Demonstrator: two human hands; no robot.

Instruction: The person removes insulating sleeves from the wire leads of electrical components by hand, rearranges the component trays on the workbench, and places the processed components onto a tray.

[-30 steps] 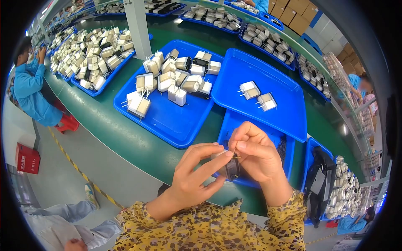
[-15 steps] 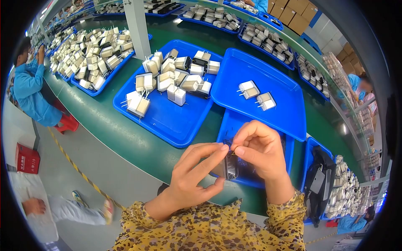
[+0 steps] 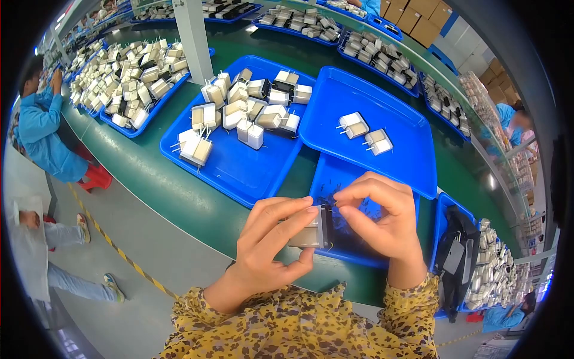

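Note:
My left hand (image 3: 269,242) grips a plug adapter (image 3: 308,235) with a white and beige body and a black end facing right. Its fingers lie over the top and the thumb is below. My right hand (image 3: 382,215) is beside the black end, thumb and index finger in a loose pinch. Something small and dark shows at those fingertips, too small to name. Beneath the hands is a lower blue tray (image 3: 323,169) with many tiny dark pieces (image 3: 347,224). Two adapters (image 3: 354,125) lie in the upper blue tray (image 3: 394,107), which overlaps the lower one.
Left of centre, a blue tray (image 3: 236,173) holds several adapters. More piled trays line the green bench (image 3: 143,164). A metal post (image 3: 190,42) rises behind. A dark bundle (image 3: 457,254) lies in a tray at right. A co-worker in blue (image 3: 48,134) sits at far left; another person walks below.
My right thumb and index finger have parted slightly and shifted up and right. The adapter in my left hand shows more now. The walking person's legs have moved.

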